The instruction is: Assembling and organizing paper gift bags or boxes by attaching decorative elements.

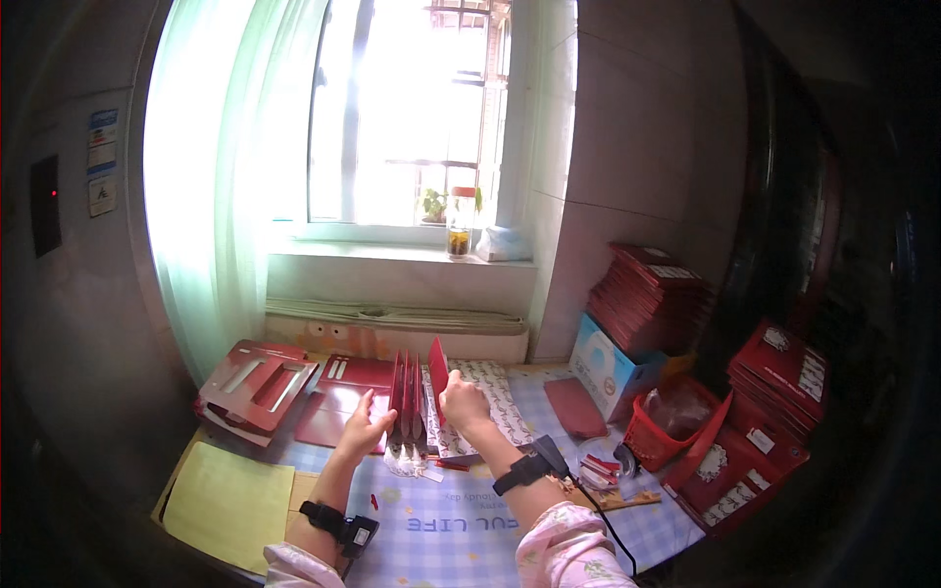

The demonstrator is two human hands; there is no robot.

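Observation:
Several folded red card pieces (406,393) stand upright side by side near the middle of the table. My left hand (365,426) is at their left side, fingers spread, thumb by the leftmost piece; whether it presses on it is hard to tell. My right hand (463,400) grips a taller red card (438,360) at the right of the row. Beneath and behind that hand lies a white patterned sheet (485,382). A flat red folder (344,397) lies left of the row. White pieces (404,461) show at the near foot of the row.
Red printed folders (257,386) lie at the left, behind a yellow sheet (228,503). A blue box (610,367) with a red stack (647,294), a red plastic basket (665,434) and more red folders (764,441) stand right. A tape roll (625,461) and black cable (606,518) are nearer.

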